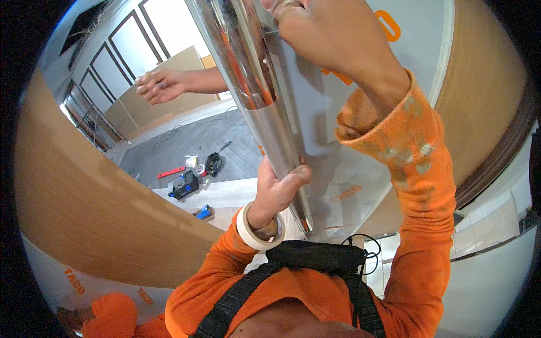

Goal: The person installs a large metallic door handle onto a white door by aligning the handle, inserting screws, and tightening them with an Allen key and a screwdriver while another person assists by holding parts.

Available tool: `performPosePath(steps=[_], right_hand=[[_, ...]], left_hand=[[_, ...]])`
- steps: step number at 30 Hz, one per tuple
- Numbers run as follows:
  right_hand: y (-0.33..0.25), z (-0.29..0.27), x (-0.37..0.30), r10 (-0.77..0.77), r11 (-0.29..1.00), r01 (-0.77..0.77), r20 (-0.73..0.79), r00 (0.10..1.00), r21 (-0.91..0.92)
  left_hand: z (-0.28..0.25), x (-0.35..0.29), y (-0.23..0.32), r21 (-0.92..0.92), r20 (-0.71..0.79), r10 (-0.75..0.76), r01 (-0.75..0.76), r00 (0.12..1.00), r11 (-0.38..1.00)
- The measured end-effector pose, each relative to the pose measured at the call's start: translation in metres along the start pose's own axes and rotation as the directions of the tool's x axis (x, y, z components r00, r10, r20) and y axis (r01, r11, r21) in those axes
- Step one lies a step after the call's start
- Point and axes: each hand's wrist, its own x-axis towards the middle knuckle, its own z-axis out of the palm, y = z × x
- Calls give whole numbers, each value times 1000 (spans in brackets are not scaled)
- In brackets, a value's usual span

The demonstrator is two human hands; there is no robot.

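A long, shiny metal tube (239, 50), like a door pull handle, runs from the top edge down the middle, with a duller sleeve-like section (273, 135) lower down. My left hand (279, 188) is wrapped round the tube near its lower end, the thumb across its front. A roll of cream masking tape (261, 228) hangs round my left wrist like a bracelet. Higher up, my right hand (329, 34) is closed beside the tube, next to a thin metal piece (272, 32). Its fingertips are partly cut off at the top edge, so what they hold is unclear.
Beyond the tube, another person's hand (160, 85) reaches leftward. On the grey floor covering lie a red level (171, 172), a dark toolbox (184, 185), a black tool bundle (214, 163) and a blue item (203, 212). A curved wood panel (112, 186) borders the left.
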Motion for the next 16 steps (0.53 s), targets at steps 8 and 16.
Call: performPosePath(steps=[8, 16], right_hand=[[-20, -2, 13, 228, 952, -210, 56, 972, -222], [-18, -8, 16, 260, 952, -235, 114, 959, -197]], left_hand=[[5, 0, 1, 39, -1, 19, -19, 1000, 999], [7, 3, 5, 40, -25, 15, -14, 1000, 999]])
